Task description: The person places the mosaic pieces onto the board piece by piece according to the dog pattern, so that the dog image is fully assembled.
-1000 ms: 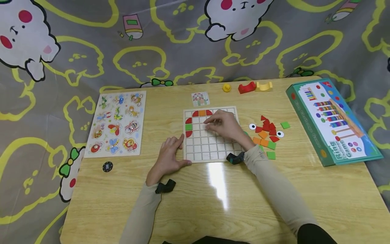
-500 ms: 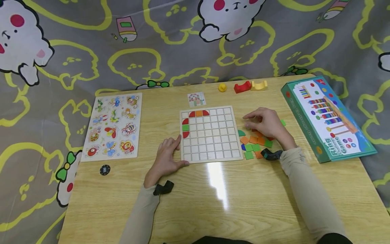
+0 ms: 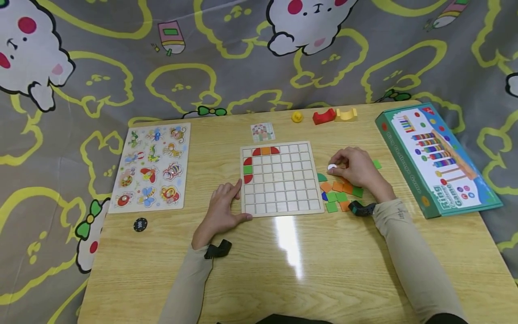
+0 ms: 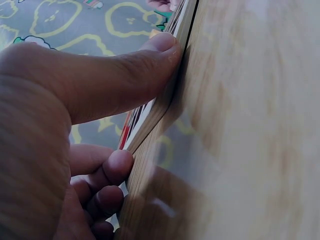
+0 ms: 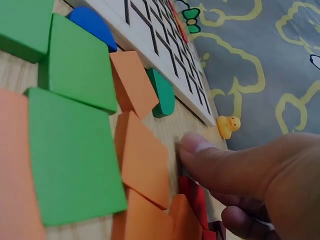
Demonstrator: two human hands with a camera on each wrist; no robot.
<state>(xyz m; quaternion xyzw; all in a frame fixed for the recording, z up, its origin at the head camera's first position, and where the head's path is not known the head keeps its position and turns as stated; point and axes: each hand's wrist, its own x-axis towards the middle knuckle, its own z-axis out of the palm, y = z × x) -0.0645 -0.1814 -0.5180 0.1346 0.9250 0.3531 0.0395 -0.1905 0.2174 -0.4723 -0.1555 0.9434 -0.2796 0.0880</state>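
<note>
In the head view a wooden grid board (image 3: 279, 191) lies mid-table. Along its top row sit a red, an orange (image 3: 265, 151) and a red piece; a green square (image 3: 247, 169) lies between two red ones at the left. My left hand (image 3: 220, 207) rests at the lower left corner, thumb along the front edge, fingers by the left edge. Right of the board my right hand (image 3: 358, 166) pinches a white round eye disc (image 3: 332, 167) between thumb and fingertips. Beneath it in the right wrist view are orange tiles (image 5: 145, 160), green squares (image 5: 75, 155) and red pieces (image 5: 194, 200).
A picture card (image 3: 263, 132) lies behind the board, with a yellow duck (image 3: 297, 117) and red (image 3: 324, 116) and yellow (image 3: 346, 114) curved blocks. An insect puzzle (image 3: 149, 166) and a black chip (image 3: 140, 224) are left; a green game box (image 3: 439, 159) stands right.
My right hand has left the board's upper part and moved right to the loose pieces, where it has taken the white eye disc. The left hand stays at the board's corner.
</note>
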